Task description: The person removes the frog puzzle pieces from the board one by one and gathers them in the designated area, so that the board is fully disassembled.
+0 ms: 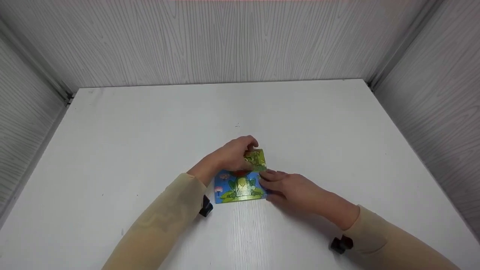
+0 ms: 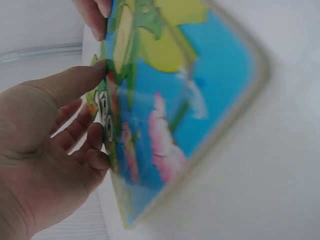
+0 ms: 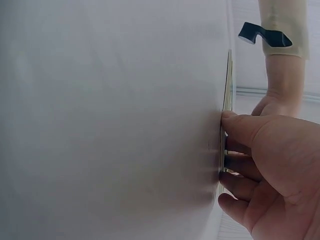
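Note:
A jigsaw puzzle board, showing a green frog and pink flowers on blue, lies flat on the white table. My left hand reaches over its far part and pinches a green-and-yellow puzzle piece there, thumb on the near side. In the left wrist view the left thumb and fingers meet at the far side of the board, and the fingers partly hide the piece. My right hand grips the board's right edge, its thumb near the front corner and its fingers along the side.
The white table stretches around the board on every side. Pale wood-grain panels stand at the back, left and right. Black wrist mounts hang under both sleeves, close to the tabletop.

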`<state>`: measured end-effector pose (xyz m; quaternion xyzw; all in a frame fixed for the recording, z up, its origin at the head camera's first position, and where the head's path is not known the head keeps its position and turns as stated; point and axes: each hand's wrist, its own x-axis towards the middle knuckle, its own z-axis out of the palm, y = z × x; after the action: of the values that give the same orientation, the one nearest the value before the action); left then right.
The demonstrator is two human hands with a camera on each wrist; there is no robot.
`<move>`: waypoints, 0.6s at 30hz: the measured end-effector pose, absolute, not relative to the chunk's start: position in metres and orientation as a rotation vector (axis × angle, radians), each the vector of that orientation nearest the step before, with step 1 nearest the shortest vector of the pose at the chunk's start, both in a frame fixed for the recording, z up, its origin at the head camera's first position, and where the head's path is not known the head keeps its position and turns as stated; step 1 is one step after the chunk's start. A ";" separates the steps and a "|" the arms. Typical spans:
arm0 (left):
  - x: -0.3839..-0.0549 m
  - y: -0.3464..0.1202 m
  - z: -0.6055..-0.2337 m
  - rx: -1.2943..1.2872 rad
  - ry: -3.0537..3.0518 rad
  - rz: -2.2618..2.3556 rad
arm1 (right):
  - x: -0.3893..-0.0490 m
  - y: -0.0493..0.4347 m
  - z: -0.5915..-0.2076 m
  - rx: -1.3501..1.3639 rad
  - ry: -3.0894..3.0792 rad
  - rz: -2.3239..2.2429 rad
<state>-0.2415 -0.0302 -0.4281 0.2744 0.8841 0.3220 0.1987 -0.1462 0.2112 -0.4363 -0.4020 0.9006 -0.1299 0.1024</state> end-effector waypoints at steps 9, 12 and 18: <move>-0.234 -0.036 -0.435 0.750 2.488 1.004 | -0.146 0.213 -0.436 -1.226 2.670 -0.398; -0.232 -0.037 -0.435 0.779 2.497 0.994 | -0.146 0.213 -0.436 -1.225 2.673 -0.405; -0.230 -0.039 -0.436 0.834 2.526 0.969 | -0.146 0.213 -0.438 -1.239 2.677 -0.411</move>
<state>-0.2304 -0.0390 -0.4355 0.2909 0.8816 0.3382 0.1544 -0.1460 0.2125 -0.4375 -0.4147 0.8958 -0.1377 0.0816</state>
